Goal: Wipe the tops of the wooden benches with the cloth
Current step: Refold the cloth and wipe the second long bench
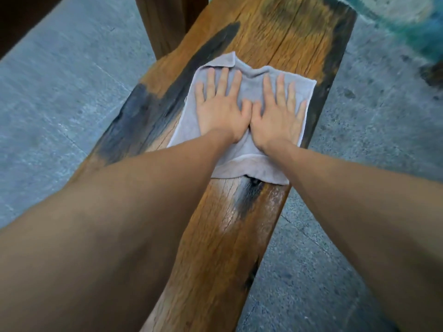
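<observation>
A long wooden bench (275,37) with dark stains runs from the bottom centre to the top right. On its top lies a grey cloth (254,88), spread out flat. My left hand (220,109) and my right hand (278,111) press flat on the cloth side by side, with fingers spread and thumbs touching. Neither hand grips the cloth. Below the cloth, the wood (230,212) shines as if damp.
Grey stone paving (60,92) lies on both sides of the bench. A wooden leg or post (165,22) stands at the top, left of the bench. A blurred teal and white object (412,20) sits at the top right corner.
</observation>
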